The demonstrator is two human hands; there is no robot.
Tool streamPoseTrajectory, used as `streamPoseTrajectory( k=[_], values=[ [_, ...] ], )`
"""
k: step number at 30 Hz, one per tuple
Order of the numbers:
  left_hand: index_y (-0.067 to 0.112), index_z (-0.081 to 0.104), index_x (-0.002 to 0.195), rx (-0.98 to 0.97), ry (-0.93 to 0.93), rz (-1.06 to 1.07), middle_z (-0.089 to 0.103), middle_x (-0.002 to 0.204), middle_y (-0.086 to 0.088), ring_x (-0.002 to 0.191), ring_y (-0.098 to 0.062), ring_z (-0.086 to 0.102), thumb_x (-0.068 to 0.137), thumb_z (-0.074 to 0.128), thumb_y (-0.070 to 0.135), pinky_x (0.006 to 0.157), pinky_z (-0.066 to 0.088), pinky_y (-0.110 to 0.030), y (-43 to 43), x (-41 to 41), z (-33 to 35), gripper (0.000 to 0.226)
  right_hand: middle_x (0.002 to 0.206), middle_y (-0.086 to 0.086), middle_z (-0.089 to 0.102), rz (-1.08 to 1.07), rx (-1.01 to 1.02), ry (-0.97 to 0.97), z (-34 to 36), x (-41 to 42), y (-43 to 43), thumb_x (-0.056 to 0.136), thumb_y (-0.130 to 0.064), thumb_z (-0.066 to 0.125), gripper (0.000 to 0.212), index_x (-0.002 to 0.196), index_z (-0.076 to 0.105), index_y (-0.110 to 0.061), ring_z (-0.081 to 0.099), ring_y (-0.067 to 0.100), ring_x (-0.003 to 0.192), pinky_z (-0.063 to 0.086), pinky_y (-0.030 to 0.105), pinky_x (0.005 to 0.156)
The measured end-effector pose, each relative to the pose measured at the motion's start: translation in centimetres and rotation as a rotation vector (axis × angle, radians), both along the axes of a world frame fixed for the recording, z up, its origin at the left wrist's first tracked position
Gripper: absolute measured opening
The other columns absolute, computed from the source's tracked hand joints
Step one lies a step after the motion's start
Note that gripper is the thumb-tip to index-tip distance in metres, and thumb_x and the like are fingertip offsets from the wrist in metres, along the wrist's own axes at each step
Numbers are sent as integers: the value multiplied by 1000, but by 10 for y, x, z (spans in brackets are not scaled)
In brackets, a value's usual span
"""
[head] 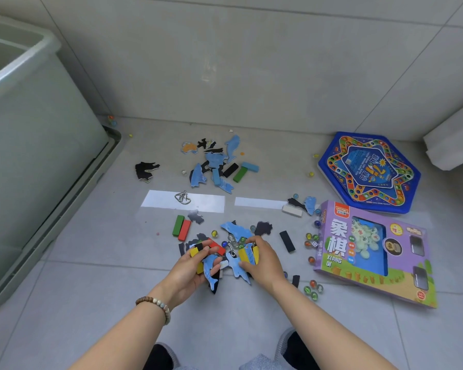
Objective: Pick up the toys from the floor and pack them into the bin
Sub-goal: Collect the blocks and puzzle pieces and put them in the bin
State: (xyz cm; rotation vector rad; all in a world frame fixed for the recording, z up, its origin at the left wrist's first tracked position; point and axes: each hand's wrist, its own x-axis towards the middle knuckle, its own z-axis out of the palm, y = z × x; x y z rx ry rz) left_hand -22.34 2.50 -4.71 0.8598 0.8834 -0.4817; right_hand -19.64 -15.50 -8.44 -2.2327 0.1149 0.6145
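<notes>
Toys lie scattered on the grey tiled floor. My left hand [190, 271] grips a bundle: a yellow block [196, 251] and a blue shark puzzle piece [211, 271]. My right hand [262, 259] curls round yellow blocks and a blue puzzle piece [249, 253]. Between the hands sit a red block [217, 247], marbles [233, 240] and more blue pieces [237, 229]. The pale green bin [24, 145] stands at the left, its inside mostly out of view.
A blue hexagonal game board [369, 172] and a purple chess box [372, 252] lie at the right. Further back are blocks and puzzle pieces [219, 166], a metal ring puzzle [182, 197], green and red blocks [181, 227], a black block [287, 241] and marbles [312, 288].
</notes>
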Motion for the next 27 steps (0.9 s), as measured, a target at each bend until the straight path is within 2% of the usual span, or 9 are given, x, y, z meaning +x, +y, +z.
streamPoseTrajectory(
  k=[3, 7, 11, 13, 15, 17, 19, 22, 27],
  values=[
    [12, 62, 108, 9, -14, -16, 69, 102, -12, 86, -26, 65, 96, 48, 9, 65, 59, -31, 1, -1, 2, 18, 115, -2, 53, -11, 62, 42, 0, 2, -3, 83, -14, 68, 42, 119, 48, -18, 50, 10, 101, 38, 15, 83],
    [12, 63, 108, 43, -30, -40, 69, 101, -14, 87, -26, 66, 93, 52, 6, 63, 60, -28, 5, 2, 6, 19, 105, -1, 57, -140, 228, 136, 3, 5, -8, 85, -7, 65, 35, 115, 50, -15, 54, 8, 89, 43, 4, 65],
    [10, 61, 113, 46, -61, -5, 68, 108, -13, 90, -26, 66, 93, 50, 4, 67, 60, -30, 14, 8, 19, 23, 102, 3, 57, -321, 372, 188, 25, 14, -11, 85, -11, 66, 30, 112, 56, -16, 56, 11, 83, 47, 14, 65],
    [11, 61, 112, 56, -105, -9, 67, 111, -11, 90, -25, 67, 93, 51, 4, 68, 60, -30, 24, 14, 37, 22, 103, 7, 61, -334, 474, 207, 50, 25, -6, 86, -11, 66, 26, 109, 57, -19, 61, 13, 84, 50, 16, 65],
    [12, 62, 110, 74, -172, -25, 68, 111, -10, 90, -24, 67, 92, 53, 5, 69, 60, -29, 40, 23, 67, 21, 104, 11, 65, -298, 574, 221, 86, 43, 7, 86, -9, 65, 23, 105, 58, -21, 64, 18, 87, 55, 23, 72],
    [13, 60, 113, 105, -251, -40, 68, 112, -9, 94, -24, 67, 91, 55, 7, 71, 60, -29, 67, 31, 105, 23, 105, 12, 65, -214, 618, 204, 128, 62, 32, 86, -10, 65, 23, 104, 59, -23, 63, 21, 89, 54, 33, 81],
    [14, 59, 116, 167, -346, -51, 68, 114, -7, 95, -22, 68, 92, 55, 10, 69, 59, -26, 104, 35, 151, 25, 101, 7, 63, -113, 637, 155, 172, 80, 67, 86, -12, 66, 24, 105, 59, -24, 61, 17, 84, 52, 26, 72],
    [14, 59, 116, 261, -480, -24, 69, 113, -4, 92, -20, 69, 94, 52, 9, 71, 59, -25, 170, 37, 222, 24, 87, 1, 62, 27, 700, 116, 235, 102, 143, 87, -12, 65, 23, 107, 59, -22, 59, 6, 63, 45, 13, 55],
    [12, 60, 114, 365, -623, 141, 69, 109, -3, 83, -19, 70, 95, 49, 6, 72, 59, -26, 289, 35, 299, 22, 100, 1, 64, 238, 775, 104, 302, 123, 301, 82, -18, 70, 26, 105, 60, -25, 60, 12, 76, 46, 20, 67]
  ],
)
